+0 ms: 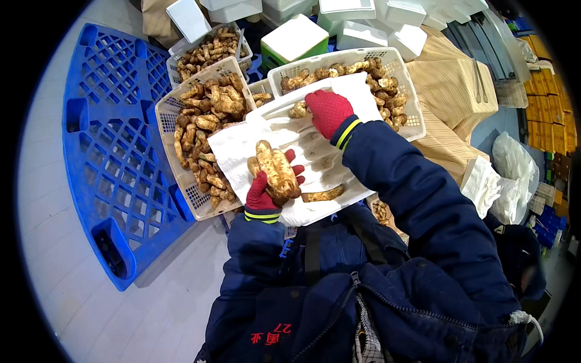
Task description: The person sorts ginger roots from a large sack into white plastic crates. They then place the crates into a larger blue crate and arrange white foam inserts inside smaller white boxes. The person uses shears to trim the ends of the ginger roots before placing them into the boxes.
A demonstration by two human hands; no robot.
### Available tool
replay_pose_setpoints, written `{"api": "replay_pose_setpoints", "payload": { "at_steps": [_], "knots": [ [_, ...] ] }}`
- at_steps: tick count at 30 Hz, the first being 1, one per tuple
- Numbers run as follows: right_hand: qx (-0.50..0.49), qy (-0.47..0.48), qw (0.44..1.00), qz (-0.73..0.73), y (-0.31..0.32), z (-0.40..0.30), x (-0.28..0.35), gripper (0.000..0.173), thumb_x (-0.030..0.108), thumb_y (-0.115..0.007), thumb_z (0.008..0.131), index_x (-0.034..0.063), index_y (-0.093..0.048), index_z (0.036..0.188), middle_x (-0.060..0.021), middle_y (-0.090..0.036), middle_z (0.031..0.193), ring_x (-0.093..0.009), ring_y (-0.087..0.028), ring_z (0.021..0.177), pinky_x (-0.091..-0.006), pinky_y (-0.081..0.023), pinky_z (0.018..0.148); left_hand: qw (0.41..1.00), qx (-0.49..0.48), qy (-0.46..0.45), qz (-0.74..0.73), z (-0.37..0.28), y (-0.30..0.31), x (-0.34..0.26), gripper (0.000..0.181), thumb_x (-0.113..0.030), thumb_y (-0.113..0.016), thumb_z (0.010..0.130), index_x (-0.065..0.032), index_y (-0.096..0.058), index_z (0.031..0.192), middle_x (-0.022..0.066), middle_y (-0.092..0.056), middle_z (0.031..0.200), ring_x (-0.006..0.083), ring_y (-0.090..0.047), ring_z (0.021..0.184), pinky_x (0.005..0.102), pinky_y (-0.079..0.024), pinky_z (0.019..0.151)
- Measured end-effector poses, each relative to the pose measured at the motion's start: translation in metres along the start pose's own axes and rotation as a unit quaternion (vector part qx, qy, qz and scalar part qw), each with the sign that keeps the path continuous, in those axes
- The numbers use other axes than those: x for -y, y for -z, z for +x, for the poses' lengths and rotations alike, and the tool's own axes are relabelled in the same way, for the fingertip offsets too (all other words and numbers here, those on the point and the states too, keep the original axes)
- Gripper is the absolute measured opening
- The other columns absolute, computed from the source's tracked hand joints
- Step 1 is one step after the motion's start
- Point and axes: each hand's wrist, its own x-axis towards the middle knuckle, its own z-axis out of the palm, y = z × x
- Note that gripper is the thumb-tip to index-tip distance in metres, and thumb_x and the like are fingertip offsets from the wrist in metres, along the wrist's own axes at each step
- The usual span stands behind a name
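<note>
My left hand (pixel 268 190), in a red knit glove, cradles several thick brown-and-cream mushrooms (pixel 274 168) that look like matsutake. They rest over the left side of a white box lined with white paper (pixel 281 129). My right hand (pixel 330 113), also red-gloved, is curled over the box's far end, its fingers around a pale mushroom (pixel 297 110) that is partly hidden. One long mushroom (pixel 323 194) lies on the paper near the box's front edge. The creased lining shows elongated hollows and brown smudges between my hands.
Perforated white crates of mushrooms stand left (pixel 206 122), behind left (pixel 211 47) and behind right (pixel 395 102) of the box. A blue plastic pallet (pixel 122 145) is on the floor at left. White foam boxes (pixel 363 34) crowd the back. Striped cloth (pixel 454 81) drapes at right.
</note>
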Motion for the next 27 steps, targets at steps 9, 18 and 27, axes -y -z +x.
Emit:
{"api": "replay_pose_setpoints", "payload": {
  "at_steps": [9,18,27],
  "knots": [
    [0.007,0.068,0.991,-0.112,0.001,-0.004,-0.002,0.021,0.008,-0.06,0.062,0.0099,-0.057,0.083,-0.0086,-0.06,0.087,-0.03,-0.055,0.086,-0.0432,-0.045,0.067,0.996,0.0,-0.013,-0.093,0.007,0.009,0.001,0.07,-0.02,-0.06,0.079,-0.0066,-0.022,0.136,0.0171,-0.044,0.125,0.0351,-0.044,0.115,0.0525,-0.036,0.098],
    [-0.037,-0.052,0.953,0.297,0.034,-0.049,0.034,0.032,0.016,-0.066,0.072,0.0069,-0.055,0.101,-0.0146,-0.063,0.086,-0.031,-0.063,0.079,-0.0347,-0.05,0.067,0.983,0.091,-0.049,-0.155,0.038,-0.004,0.026,0.059,-0.022,-0.059,0.081,-0.0056,-0.03,0.131,0.0217,-0.035,0.134,0.0383,-0.035,0.123,0.0523,-0.028,0.103],
    [0.041,-0.117,0.98,0.157,0.001,-0.055,0.018,0.039,0.028,-0.068,0.069,0.0076,-0.054,0.098,-0.0161,-0.06,0.088,-0.034,-0.059,0.082,-0.0402,-0.047,0.072,0.995,0.035,-0.034,-0.088,-0.006,0.009,0.005,0.071,-0.033,-0.065,0.076,-0.0097,-0.029,0.132,0.019,-0.043,0.128,0.0354,-0.045,0.116,0.0537,-0.037,0.097]
  ]
}}
